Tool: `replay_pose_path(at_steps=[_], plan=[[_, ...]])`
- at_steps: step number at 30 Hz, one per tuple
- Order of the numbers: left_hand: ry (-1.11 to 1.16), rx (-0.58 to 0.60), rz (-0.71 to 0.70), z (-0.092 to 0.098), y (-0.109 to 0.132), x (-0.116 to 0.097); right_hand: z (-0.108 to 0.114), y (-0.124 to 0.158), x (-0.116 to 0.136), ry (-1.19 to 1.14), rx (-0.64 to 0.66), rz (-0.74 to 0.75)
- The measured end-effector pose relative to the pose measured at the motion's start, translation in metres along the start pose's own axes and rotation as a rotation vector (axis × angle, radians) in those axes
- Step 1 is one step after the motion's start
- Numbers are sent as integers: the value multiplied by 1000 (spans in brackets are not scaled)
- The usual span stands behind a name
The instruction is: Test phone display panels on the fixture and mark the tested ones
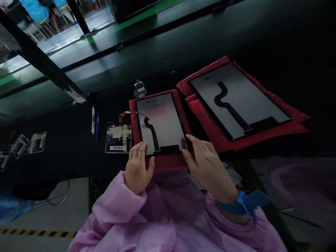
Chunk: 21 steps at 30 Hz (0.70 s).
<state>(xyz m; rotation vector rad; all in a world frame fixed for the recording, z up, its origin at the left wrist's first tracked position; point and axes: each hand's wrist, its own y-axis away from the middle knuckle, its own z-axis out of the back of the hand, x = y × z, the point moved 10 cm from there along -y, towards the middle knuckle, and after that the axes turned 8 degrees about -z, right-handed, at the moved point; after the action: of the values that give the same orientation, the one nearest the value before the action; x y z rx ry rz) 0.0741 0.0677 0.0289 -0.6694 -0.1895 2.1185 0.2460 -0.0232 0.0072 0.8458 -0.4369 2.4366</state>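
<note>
A grey display panel (163,120) with a black ribbon cable lies on a red sheet (169,163) at the near edge of the dark bench. My left hand (138,171) grips the panel's near left corner, fingers curled over the edge. My right hand (208,168) pinches its near right corner between thumb and fingers. A blue strap circles my right wrist. Both sleeves are pink.
A second, larger panel (238,97) on red sheets (267,131) lies to the right. A small circuit board (118,138) sits left of the held panel, with two pens (94,121) beyond it. Small framed parts (37,141) lie far left. A clear small holder (139,88) stands behind.
</note>
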Motion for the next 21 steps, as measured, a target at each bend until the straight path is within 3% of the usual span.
replay_pose_path(at_steps=[5,10,13,16,17,19,21], plan=[[6,-54,80,2,-8,0,-8,-7,-19,-131,28,-251],[116,-11,199,10,-8,11,13,-5,-20,-417,118,-334],[292,89,292,11,-8,22,36,3,18,-531,149,-218],[450,164,360,16,-17,35,50,7,80,-631,187,8],[476,133,377,23,-24,41,49,7,100,-663,225,88],[563,-47,397,45,-41,53,37,7,133,-748,322,220],[748,-247,406,62,-56,61,17,3,146,-842,381,236]])
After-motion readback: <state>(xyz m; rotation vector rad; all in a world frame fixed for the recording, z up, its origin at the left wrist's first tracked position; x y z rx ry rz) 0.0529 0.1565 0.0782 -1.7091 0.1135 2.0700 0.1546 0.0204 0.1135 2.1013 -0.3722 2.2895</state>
